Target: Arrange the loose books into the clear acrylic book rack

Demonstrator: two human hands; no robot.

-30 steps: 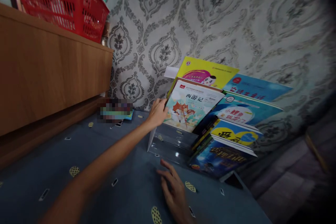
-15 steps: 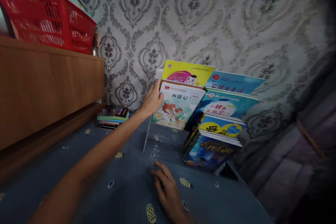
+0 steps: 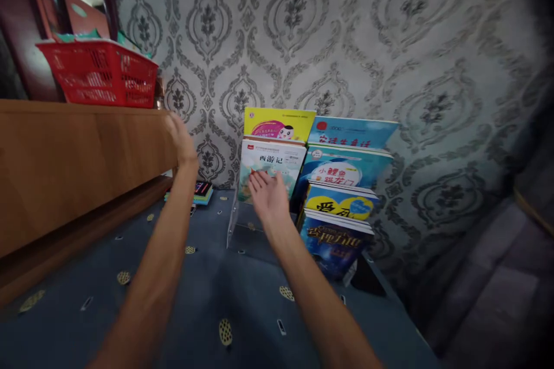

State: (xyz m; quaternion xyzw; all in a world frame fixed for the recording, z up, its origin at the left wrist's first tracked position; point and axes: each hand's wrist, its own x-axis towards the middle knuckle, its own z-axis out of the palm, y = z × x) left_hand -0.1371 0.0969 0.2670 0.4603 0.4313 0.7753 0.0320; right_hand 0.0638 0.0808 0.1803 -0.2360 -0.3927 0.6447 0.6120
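Observation:
My right hand (image 3: 270, 193) is open, fingers stretched out, in front of a white-covered book (image 3: 272, 155); whether it touches the cover I cannot tell. Raised to the left, my left hand (image 3: 184, 141) is flat and empty, slightly blurred, apart from the books. A clear stepped book rack (image 3: 255, 239) holds the white book with a yellow book (image 3: 281, 122) behind it. The rack's right side carries a light-blue book (image 3: 355, 131), a teal book (image 3: 346, 166), a blue-and-yellow book (image 3: 340, 203) and a dark-blue book (image 3: 331, 245) in front.
Several books lie stacked (image 3: 202, 193) on the patterned blue cloth (image 3: 194, 300), partly behind my left forearm. A wooden cabinet (image 3: 86, 167) stands at left with a red basket (image 3: 99, 72) on top. Patterned wallpaper (image 3: 294, 23) is behind; a curtain (image 3: 485, 288) hangs at right.
My left hand has left the rack's upper left edge and moved left. My right hand has risen from the cloth to the white book. The view has shifted.

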